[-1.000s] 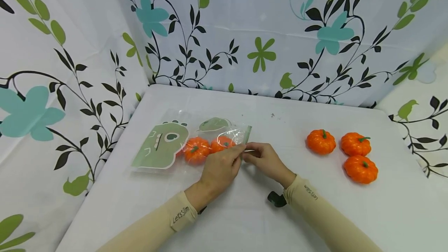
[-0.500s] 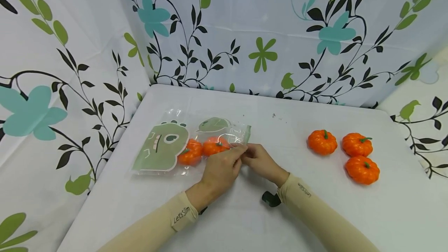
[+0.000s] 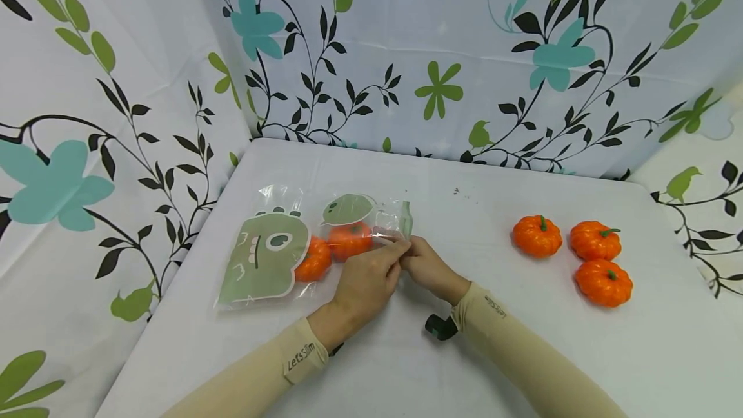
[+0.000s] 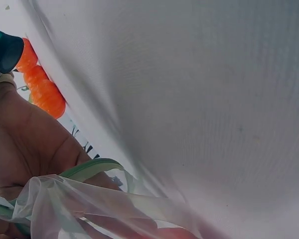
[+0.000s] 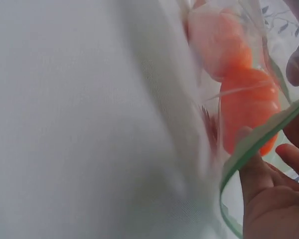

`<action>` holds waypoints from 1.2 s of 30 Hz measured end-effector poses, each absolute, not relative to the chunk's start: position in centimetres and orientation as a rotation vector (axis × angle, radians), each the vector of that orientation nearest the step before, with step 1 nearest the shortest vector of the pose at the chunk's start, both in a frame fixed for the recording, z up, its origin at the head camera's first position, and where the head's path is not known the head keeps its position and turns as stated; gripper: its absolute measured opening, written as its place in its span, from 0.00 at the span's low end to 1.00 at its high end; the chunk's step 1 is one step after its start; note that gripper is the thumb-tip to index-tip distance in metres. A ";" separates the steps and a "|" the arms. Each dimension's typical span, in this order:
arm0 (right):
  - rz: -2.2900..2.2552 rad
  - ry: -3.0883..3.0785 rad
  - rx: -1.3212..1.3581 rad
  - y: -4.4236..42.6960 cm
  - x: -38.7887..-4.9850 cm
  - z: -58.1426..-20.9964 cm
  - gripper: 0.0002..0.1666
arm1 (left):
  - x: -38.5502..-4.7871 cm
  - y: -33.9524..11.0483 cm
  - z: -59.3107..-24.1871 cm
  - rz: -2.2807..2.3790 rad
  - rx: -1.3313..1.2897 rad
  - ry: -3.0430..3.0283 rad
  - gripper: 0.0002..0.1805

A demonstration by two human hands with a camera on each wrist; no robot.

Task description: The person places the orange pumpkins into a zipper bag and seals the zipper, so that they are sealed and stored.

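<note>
A clear zip bag (image 3: pixel 278 298) with a green dinosaur print lies on the table, its green-edged mouth towards the right. Inside it, orange toy pumpkins (image 3: pixel 350 242) show through the plastic, partly hidden by the print. My left hand (image 3: pixel 366 286) pinches the bag near its mouth. My right hand (image 3: pixel 432 269) reaches through the mouth, and its fingers stretch into the bag near the closest pumpkin. In the right wrist view the right hand (image 5: pixel 274 204) has one digit behind the green zip edge (image 5: pixel 261 142). In the left wrist view the fingers blur behind the plastic.
Three more toy pumpkins (image 3: pixel 594 240) sit grouped on the right side of the white table (image 3: pixel 493 353). A floral curtain (image 3: pixel 371 50) hangs along the back and sides. A dark wrist camera (image 3: pixel 441 327) sits under the right wrist.
My right hand has moved left, its fingers further into the bag. The pumpkins in the bag have shifted left, deeper behind the print. My left hand keeps its place.
</note>
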State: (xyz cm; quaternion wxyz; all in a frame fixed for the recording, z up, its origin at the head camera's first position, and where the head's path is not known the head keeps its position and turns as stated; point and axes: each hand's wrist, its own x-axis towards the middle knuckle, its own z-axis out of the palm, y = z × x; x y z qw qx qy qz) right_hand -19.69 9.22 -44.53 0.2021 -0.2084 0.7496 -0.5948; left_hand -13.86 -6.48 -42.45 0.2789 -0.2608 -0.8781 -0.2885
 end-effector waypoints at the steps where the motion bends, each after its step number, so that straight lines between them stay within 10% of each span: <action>1: -1.677 2.074 -0.578 9.2 -19.7 -44.5 0.28 | -13.9 -6.5 -42.4 -0.774 -0.701 -2.353 0.18; 36: -1.003 3.224 -0.434 26.1 -18.1 -37.7 0.56 | -14.1 -6.5 -42.5 -0.845 -0.692 -2.379 0.16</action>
